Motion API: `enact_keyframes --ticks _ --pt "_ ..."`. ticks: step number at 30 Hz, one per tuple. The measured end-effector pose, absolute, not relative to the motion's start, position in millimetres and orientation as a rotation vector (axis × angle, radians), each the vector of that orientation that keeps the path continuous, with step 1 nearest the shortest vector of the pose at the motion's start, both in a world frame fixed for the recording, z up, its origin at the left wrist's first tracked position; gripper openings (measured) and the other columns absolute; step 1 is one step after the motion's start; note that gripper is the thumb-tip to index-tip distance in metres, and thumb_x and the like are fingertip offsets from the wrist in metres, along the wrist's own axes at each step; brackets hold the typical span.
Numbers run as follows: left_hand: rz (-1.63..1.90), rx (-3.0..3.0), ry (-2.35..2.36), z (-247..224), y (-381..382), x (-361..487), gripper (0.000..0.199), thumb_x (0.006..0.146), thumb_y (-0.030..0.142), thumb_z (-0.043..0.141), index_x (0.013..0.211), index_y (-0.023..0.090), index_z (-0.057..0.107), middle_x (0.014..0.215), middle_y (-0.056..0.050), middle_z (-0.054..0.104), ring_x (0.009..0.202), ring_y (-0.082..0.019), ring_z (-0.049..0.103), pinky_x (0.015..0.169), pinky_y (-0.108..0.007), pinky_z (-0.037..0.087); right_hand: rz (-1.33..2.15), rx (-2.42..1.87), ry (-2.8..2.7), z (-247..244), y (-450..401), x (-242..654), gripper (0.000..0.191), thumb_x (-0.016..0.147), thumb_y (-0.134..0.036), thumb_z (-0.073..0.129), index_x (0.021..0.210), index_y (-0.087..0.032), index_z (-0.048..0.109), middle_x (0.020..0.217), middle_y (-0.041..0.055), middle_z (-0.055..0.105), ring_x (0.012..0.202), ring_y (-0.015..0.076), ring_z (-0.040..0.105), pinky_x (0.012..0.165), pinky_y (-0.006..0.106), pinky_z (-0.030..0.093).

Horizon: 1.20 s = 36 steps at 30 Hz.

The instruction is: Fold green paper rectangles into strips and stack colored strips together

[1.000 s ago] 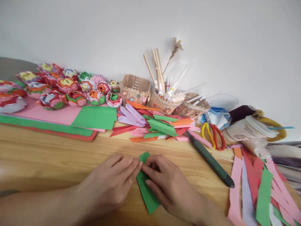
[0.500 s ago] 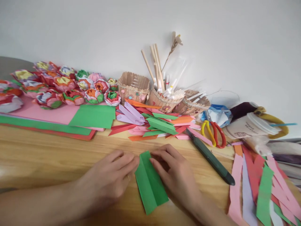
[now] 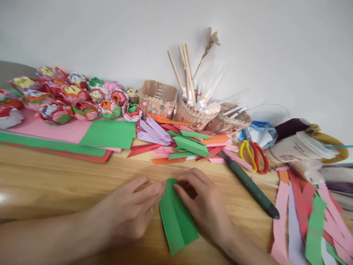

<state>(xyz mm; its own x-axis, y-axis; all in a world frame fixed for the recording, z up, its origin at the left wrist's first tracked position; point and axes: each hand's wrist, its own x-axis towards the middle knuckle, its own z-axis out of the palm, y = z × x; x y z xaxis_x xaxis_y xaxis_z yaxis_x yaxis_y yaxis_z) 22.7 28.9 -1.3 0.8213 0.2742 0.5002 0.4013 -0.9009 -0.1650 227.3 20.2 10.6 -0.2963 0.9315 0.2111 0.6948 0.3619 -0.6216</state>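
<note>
Left hand (image 3: 138,208): curled at green paper's (image 3: 175,221) left edge, grip unclear.
Right hand (image 3: 205,206): thumb and fingers pinching right edge, apparently steadying it.
Paper: creased, on desk (image 3: 68,180) between hands.
Folded strips (image 3: 191,145): heaped beyond, seemingly for working room.

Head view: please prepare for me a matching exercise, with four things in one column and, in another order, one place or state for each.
1. Creased sheet
2. Scissors
3. Sticks
4. Paper flowers

A. Yellow and red handles
B. Clustered at the left
C. Between left hand and right hand
D. Leaning in a basket

Pairs: 1-C, 2-A, 3-D, 4-B
</note>
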Motion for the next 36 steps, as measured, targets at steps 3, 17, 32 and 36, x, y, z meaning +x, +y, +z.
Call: enact_keyframes --ticks 3,17,32,36 --pt "-0.684 -2.745 -0.512 1 32 23 0.047 0.098 0.008 0.028 0.080 0.012 0.071 0.089 -0.009 0.070 0.093 -0.020 0.054 0.079 -0.036 0.039 0.400 -1.283 -2.185 10 20 228 0.009 0.089 -0.016 0.054 0.090 -0.017 0.064 0.081 0.0047 0.062 0.074 0.0167 0.058 0.062 0.027 0.049" --pt "-0.760 -2.745 -0.525 4 33 21 0.043 0.100 0.009 0.025 0.097 0.008 0.068 0.092 -0.008 0.071 0.091 -0.018 0.058 0.081 -0.034 0.042 0.029 -1.004 -2.496 12 17 234 0.020 0.094 -0.013 0.044 0.090 -0.012 0.064 0.075 0.0052 0.062 0.068 0.0158 0.052 0.058 0.028 0.043" --pt "-0.677 -2.900 -0.563 -2 40 17 0.042 0.101 0.017 0.025 0.107 0.011 0.066 0.111 -0.007 0.068 0.121 -0.022 0.048 0.113 -0.043 0.020 -0.012 -0.973 -2.647 21 16 231 0.033 0.098 -0.013 0.033 0.088 -0.011 0.064 0.074 0.0063 0.062 0.068 0.0174 0.050 0.059 0.030 0.039" --pt "-0.679 -2.922 -0.565 -4 41 18 0.033 0.099 0.019 0.036 0.106 0.011 0.066 0.111 -0.007 0.068 0.123 -0.025 0.046 0.114 -0.045 0.018 -0.023 -0.936 -2.661 23 16 232 0.034 0.099 -0.012 0.031 0.090 -0.010 0.064 0.074 0.0062 0.061 0.068 0.0175 0.050 0.058 0.029 0.038"
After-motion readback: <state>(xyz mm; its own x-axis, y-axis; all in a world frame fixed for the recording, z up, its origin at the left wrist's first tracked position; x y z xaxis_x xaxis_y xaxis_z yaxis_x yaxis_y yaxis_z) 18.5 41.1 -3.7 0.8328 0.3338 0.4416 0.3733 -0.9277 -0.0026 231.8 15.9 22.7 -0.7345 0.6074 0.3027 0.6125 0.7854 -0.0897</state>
